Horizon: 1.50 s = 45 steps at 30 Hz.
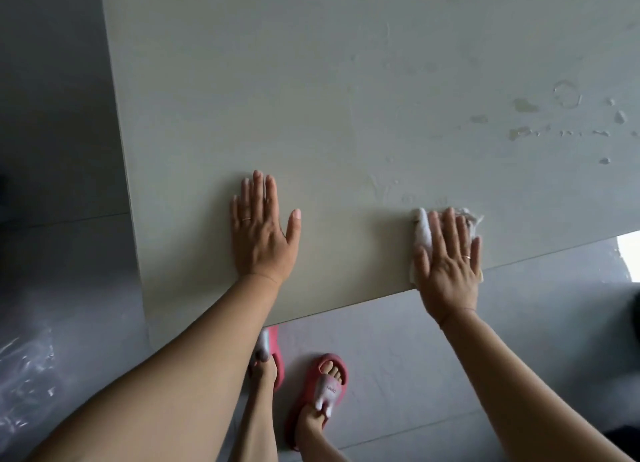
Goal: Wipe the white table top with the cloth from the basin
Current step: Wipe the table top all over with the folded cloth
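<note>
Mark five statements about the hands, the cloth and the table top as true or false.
1. The right hand presses a white cloth onto the table top. True.
2. The left hand holds a second cloth. False: it lies flat on the bare table top.
3. Blotchy marks show on the table top's far right part. True.
4. The white cloth lies at the far edge. False: it is at the near edge.
5. The person is barefoot. False: they wear red slippers.

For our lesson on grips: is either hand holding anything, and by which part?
Nothing is gripped. The right hand presses flat on the middle of the cloth; the left hand rests flat on the table.
</note>
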Available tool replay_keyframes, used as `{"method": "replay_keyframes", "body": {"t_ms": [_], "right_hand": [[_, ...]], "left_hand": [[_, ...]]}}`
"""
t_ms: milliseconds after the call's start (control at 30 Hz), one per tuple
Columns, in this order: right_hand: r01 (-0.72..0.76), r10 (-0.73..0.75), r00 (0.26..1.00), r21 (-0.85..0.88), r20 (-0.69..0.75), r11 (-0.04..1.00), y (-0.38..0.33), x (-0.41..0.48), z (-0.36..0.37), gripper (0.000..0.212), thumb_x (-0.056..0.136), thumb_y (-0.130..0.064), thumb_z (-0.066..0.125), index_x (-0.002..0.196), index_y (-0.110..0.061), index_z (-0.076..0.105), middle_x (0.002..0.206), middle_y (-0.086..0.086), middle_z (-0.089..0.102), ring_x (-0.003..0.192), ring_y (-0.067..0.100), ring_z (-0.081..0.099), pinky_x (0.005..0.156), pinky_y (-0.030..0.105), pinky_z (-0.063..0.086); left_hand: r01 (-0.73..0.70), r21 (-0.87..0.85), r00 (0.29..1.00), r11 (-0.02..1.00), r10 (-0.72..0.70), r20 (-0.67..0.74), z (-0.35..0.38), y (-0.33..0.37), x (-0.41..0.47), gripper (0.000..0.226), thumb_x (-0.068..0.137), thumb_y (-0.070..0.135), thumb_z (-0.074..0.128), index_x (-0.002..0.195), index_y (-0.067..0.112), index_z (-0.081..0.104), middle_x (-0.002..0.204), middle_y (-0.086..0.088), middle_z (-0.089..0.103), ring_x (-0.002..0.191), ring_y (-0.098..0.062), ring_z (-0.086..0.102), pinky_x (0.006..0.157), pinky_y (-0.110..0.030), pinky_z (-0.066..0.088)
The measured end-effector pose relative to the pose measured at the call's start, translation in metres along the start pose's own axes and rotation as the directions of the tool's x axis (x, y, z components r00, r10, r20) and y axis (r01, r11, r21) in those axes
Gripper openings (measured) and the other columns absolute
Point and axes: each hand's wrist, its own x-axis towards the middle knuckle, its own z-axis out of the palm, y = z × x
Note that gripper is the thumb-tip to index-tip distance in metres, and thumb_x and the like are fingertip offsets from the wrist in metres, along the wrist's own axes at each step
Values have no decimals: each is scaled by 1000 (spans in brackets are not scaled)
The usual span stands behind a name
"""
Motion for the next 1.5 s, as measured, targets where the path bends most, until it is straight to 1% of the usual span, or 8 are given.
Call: {"method": "replay_keyframes", "body": {"t_ms": [167,467,633,767,1067,1200,1333,1500], "right_hand": [[-237,237,971,93,12,967,-53,-4,14,59,95,-46,15,149,-28,-1,158,1,-9,144,17,-14,116,43,-10],[498,-497,866,1,60,867,-75,-19,20,56,95,-47,30,148,-29,25,156,0,15,146,21,10,117,43,5],[78,-78,997,2,-12,997,-17,53,-6,60,92,-48,20,149,-30,16,159,2,8,146,17,0,118,41,-1],[-200,203,979,89,-14,976,-49,62,-2,63,91,-45,18,150,-28,6,160,2,-2,146,19,-8,117,43,-9],[470,-470,882,20,37,882,-92,50,4,54,95,-44,28,147,-30,23,156,-2,13,145,17,5,118,44,7],[11,-10,1000,54,-20,998,-39,104,-20,58,93,-42,21,150,-31,14,159,-1,7,146,17,-3,119,42,0],[-277,280,960,152,0,949,-87,113,-10,59,97,-37,29,150,-28,5,160,1,-4,146,21,-10,117,46,-9],[349,-350,937,83,-2,933,-168,63,16,62,90,-40,36,149,-30,17,159,1,12,146,22,0,117,44,-7]], "left_hand": [[3,71,1000,997,-2,-7,7,-1,-2,70,92,48,27,149,8,24,157,-12,19,145,-31,17,118,-45,12],[0,80,1000,997,0,10,6,-2,-2,66,91,40,29,148,7,26,157,-13,21,145,-31,19,118,-47,15],[10,88,1000,996,-12,15,7,-1,-1,67,90,40,30,148,8,26,157,-12,21,145,-30,19,117,-47,17],[20,107,1000,994,-23,20,7,-1,-1,67,90,39,31,149,8,25,157,-12,20,145,-30,19,118,-46,16],[12,128,998,992,-20,58,5,-2,-1,70,87,38,34,148,6,25,157,-13,22,144,-31,21,117,-46,17],[4,142,999,990,-12,51,7,-1,-2,68,90,39,33,148,6,25,157,-13,22,145,-31,20,117,-45,15],[-3,161,999,987,-3,37,8,-2,-2,67,91,39,30,149,5,23,157,-14,22,145,-31,19,117,-46,14],[-1,185,999,983,-6,37,8,0,-3,61,98,39,24,144,1,33,152,-18,29,142,-35,26,116,-49,21]]}}
